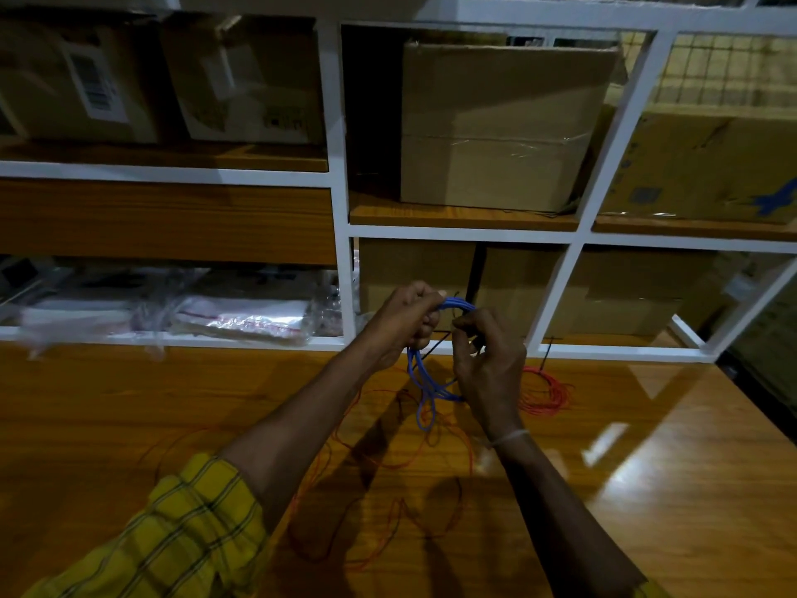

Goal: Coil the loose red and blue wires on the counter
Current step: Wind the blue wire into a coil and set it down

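Observation:
A blue wire (425,384) is looped into a coil held up above the wooden counter (129,403). My left hand (405,321) grips the top of the coil, fingers closed around the strands. My right hand (489,369) pinches the coil's right side, and a short loop of it hangs below. A small coiled red wire (547,392) lies on the counter just right of my right hand. Loose thin red wire (388,463) sprawls in tangled loops across the counter beneath my forearms.
A white-framed shelf unit (345,200) rises behind the counter, filled with cardboard boxes (496,123). Plastic-wrapped packets (241,317) lie in the low left compartment. A black cable (435,345) hangs at the shelf's base. The counter's right edge drops off by a dark gap.

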Tool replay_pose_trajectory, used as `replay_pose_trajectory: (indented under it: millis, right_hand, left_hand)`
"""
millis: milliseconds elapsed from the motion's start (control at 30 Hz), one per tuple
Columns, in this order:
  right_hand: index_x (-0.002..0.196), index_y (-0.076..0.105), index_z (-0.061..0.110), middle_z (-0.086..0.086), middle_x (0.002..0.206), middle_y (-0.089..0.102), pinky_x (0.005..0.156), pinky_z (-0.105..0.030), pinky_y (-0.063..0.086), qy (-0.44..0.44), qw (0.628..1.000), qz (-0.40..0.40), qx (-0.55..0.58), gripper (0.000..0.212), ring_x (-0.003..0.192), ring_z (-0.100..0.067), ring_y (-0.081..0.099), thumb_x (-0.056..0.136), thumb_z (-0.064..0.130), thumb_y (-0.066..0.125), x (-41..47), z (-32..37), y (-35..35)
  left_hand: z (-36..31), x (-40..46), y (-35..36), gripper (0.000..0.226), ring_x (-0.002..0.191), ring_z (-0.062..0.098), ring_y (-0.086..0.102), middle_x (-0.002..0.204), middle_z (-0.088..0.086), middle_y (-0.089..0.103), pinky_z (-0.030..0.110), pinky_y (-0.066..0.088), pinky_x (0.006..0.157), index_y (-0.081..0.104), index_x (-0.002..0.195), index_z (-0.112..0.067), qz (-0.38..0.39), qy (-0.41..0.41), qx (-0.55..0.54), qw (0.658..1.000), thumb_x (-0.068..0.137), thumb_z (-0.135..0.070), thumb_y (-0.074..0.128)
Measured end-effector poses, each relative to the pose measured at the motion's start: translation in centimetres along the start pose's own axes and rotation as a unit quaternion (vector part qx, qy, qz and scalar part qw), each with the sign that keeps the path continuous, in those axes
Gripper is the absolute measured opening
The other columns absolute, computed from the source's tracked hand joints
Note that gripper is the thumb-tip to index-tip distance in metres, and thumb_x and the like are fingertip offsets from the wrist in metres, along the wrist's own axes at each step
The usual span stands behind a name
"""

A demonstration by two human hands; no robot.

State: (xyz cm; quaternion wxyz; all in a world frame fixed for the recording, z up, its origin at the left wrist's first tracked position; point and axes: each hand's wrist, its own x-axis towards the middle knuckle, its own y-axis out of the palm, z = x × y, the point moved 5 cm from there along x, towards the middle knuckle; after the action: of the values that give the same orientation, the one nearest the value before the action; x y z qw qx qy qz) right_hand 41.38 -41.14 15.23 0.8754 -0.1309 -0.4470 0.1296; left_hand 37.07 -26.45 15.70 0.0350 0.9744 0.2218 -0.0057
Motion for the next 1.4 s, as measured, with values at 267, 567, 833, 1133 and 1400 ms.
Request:
replay_pose_trajectory:
  millis: [267, 567, 833, 1133, 1400]
  right_hand:
    - [0.088, 0.067, 0.006, -0.004, 0.092, 0.063, 0.063, -0.039, 0.050, -0.037, 0.999, -0.018, -0.033, 0.009, 0.078, -0.021, 0.062, 0.090, -0.002, 0.068, 0.3, 0.5, 0.3]
    - [0.088, 0.066, 0.004, -0.005, 0.093, 0.063, 0.067, -0.035, 0.051, -0.052, 0.999, -0.006, 0.009, 0.010, 0.082, -0.019, 0.062, 0.089, -0.006, 0.069, 0.6, 1.0, 0.4]
    - [0.098, 0.070, 0.010, -0.004, 0.095, 0.071, 0.077, -0.047, 0.060, 0.141, 0.969, -0.024, 0.201, 0.003, 0.092, -0.023, 0.070, 0.096, 0.009, 0.070, 1.7, -0.3, -0.5]
    - [0.114, 0.061, -0.001, -0.015, 0.092, 0.073, 0.063, -0.023, 0.055, 0.318, 0.898, 0.001, 0.306, 0.031, 0.082, -0.018, 0.073, 0.088, 0.006, 0.078, 2.5, -1.5, -1.0]
    - [0.105, 0.072, 0.000, -0.002, 0.080, 0.075, 0.057, -0.022, 0.053, 0.428, 0.830, 0.100, 0.343, 0.018, 0.069, -0.010, 0.069, 0.088, 0.004, 0.076, 2.4, -2.1, -0.9]
  left_hand:
    - [0.2, -0.1, 0.4, 0.016, 0.040, 0.006, 0.023, 0.053, -0.007, 0.034, 0.020, 0.016, 0.041, 0.059, 0.099, -0.012, 0.009, -0.057, -0.062, 0.996, 0.108, -0.020, 0.049]
    - [0.5, 0.2, -0.3, 0.018, 0.040, 0.006, 0.022, 0.053, -0.006, 0.033, 0.019, 0.015, 0.040, 0.056, 0.091, -0.016, -0.007, -0.085, -0.064, 0.994, 0.107, -0.019, 0.049]
    - [0.6, 0.2, -0.7, 0.015, 0.041, 0.006, 0.028, 0.054, -0.009, 0.039, 0.020, 0.022, 0.038, 0.059, 0.094, -0.018, 0.002, -0.044, -0.005, 0.999, 0.107, -0.022, 0.052]
    - [0.3, -0.3, -0.3, 0.014, 0.044, 0.007, 0.032, 0.059, -0.006, 0.045, 0.022, 0.025, 0.041, 0.062, 0.103, -0.012, 0.002, 0.001, 0.042, 0.999, 0.107, -0.023, 0.052]
    - [-0.2, -0.4, -0.1, 0.014, 0.048, 0.010, 0.031, 0.060, -0.006, 0.045, 0.026, 0.023, 0.047, 0.060, 0.100, -0.012, -0.003, 0.027, 0.062, 0.998, 0.106, -0.022, 0.053]
